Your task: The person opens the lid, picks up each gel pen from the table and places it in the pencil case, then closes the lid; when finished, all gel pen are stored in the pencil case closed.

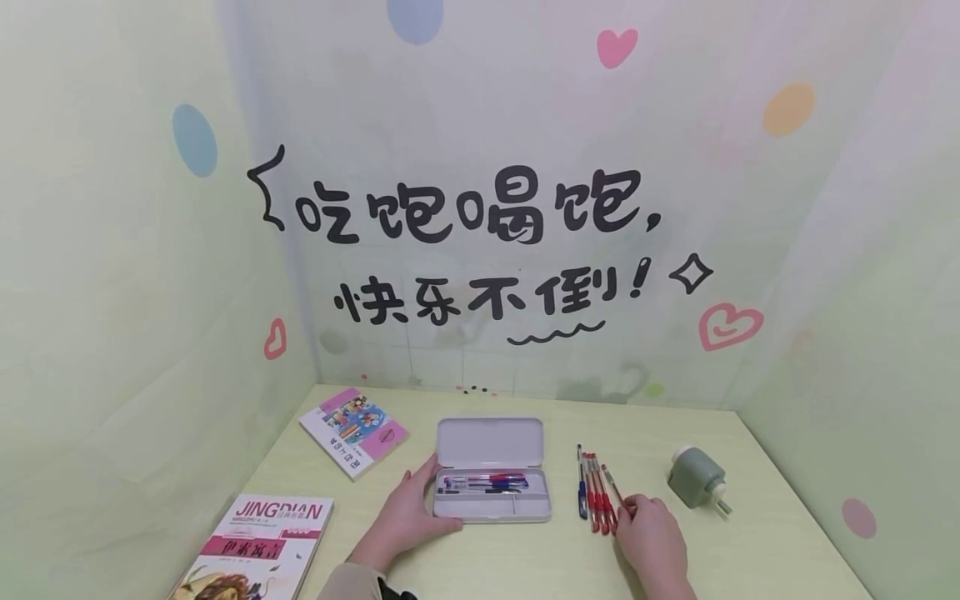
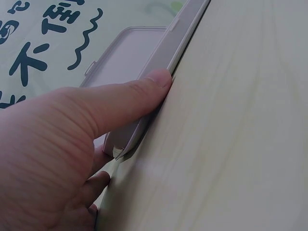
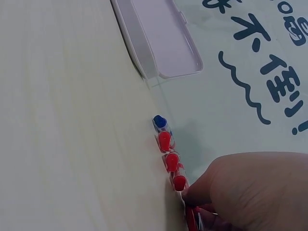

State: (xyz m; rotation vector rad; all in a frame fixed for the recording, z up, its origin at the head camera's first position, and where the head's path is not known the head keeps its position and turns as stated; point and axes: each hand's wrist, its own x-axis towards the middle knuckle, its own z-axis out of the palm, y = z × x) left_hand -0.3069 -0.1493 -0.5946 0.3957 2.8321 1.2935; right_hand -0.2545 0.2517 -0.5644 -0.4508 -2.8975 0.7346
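Observation:
A pale lilac pencil case (image 1: 534,506) lies with its lid (image 1: 491,442) raised; several pens (image 1: 495,481) rest in its rear compartment. My left hand (image 1: 411,518) grips the case's left end, thumb along the front wall and fingers around the side, as the left wrist view shows close up. To the right of the case, a blue pen (image 1: 582,492) and several red pens (image 1: 597,500) lie side by side in a row. At the row's right end my right hand (image 1: 654,537) pinches a red pen (image 3: 191,219), whose lower part it hides.
On the left of the table lie a pink-and-white booklet (image 1: 356,432) and a larger book (image 1: 258,542). A grey-green bottle (image 1: 693,477) with a pale nozzle lies at the right. Printed curtains (image 1: 480,367) enclose the table's back and sides.

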